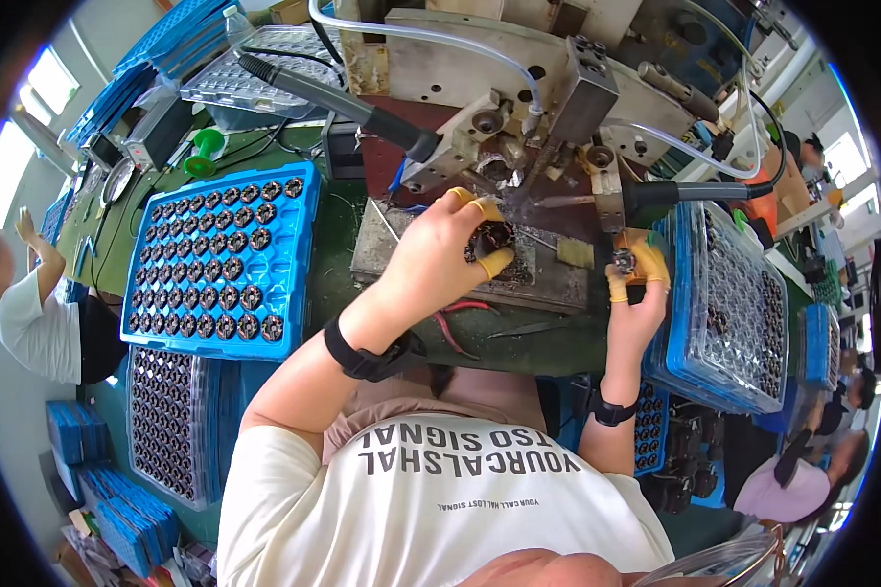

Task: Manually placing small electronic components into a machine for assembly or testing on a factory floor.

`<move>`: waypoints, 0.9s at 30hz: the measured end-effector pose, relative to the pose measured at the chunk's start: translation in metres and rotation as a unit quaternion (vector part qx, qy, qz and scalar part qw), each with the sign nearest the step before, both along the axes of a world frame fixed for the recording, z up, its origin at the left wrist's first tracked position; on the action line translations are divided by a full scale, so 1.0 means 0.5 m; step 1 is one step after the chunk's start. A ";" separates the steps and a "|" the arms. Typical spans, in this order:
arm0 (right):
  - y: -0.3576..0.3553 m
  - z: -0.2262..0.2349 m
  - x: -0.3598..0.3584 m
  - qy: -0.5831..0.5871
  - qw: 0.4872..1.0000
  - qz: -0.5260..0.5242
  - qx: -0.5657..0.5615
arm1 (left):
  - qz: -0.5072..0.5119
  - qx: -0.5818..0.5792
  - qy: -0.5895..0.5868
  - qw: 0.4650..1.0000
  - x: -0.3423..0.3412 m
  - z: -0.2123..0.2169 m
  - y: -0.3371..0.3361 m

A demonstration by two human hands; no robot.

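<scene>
My left hand (pixel 440 245), with yellow finger cots on its fingertips, is closed around a dark, round motor stator (pixel 492 238). It holds the stator over a worn metal base plate (pixel 558 292), below the tips of two soldering irons. The left iron (pixel 392 127) and the right iron (pixel 690 193) are clamped in the metal fixture and point inward. My right hand (pixel 638 279), also in yellow finger cots, pinches another small round stator (pixel 624 260) just right of the plate. Its far side is partly hidden by the fingers.
A blue tray (pixel 308 201) with rows of stators lies left. Stacked clear and blue trays (pixel 773 386) stand right. Red-handled pliers (pixel 450 338) and tweezers (pixel 521 331) lie before the plate. A yellowish sponge (pixel 575 253) sits on it. Other people work at both sides.
</scene>
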State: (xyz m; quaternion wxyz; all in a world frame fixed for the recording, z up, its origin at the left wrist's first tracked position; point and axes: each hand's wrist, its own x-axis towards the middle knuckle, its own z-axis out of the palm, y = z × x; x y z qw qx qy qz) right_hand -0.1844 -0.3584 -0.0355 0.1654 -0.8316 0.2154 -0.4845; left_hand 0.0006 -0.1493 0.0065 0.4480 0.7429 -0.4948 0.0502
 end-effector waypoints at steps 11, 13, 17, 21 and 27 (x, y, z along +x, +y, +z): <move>-0.050 -0.015 -0.016 0.115 0.989 -0.007 -0.096 | 0.018 0.010 0.030 0.999 -0.004 0.000 0.103; -0.055 -0.017 -0.025 0.128 0.988 -0.016 -0.086 | 0.029 0.015 0.011 0.999 0.024 -0.004 0.171; -0.075 -0.009 -0.039 0.135 0.988 -0.017 -0.077 | 0.242 0.120 -0.072 0.960 0.053 -0.006 0.336; -0.017 0.065 -0.023 0.156 0.985 0.046 0.059 | 0.351 0.212 -0.110 0.905 0.090 -0.039 0.461; -0.024 0.191 -0.078 0.170 0.954 0.180 0.171 | 0.330 0.234 -0.108 0.908 0.095 -0.047 0.500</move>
